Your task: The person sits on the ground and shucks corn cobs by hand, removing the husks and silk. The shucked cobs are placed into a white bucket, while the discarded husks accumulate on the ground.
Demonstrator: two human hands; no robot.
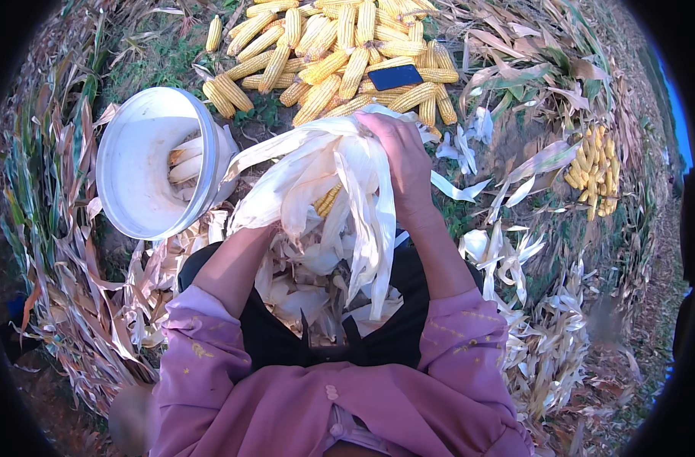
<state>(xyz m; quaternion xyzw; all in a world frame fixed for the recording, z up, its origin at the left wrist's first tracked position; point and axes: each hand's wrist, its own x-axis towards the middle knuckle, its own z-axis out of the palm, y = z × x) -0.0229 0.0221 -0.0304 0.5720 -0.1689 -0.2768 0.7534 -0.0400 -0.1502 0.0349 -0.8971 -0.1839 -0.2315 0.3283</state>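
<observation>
Dry, pale corn husks [319, 154] hang spread in front of me, with a yellow corn cob [328, 200] partly showing between them. My right hand [402, 157] is closed around the upper end of the husks. Husk leaves cover nearly all of my left hand [267, 227], so its fingers and what they hold cannot be seen. More loose husks [307, 297] lie between my knees, beneath both hands.
A tipped white plastic bucket [144, 165] with unhusked ears stands at left. Ahead lies a pile of husked corn cobs [324, 68] with a dark phone [394, 77] on it. A smaller cob pile [594, 171] and scattered husks [547, 343] are at right.
</observation>
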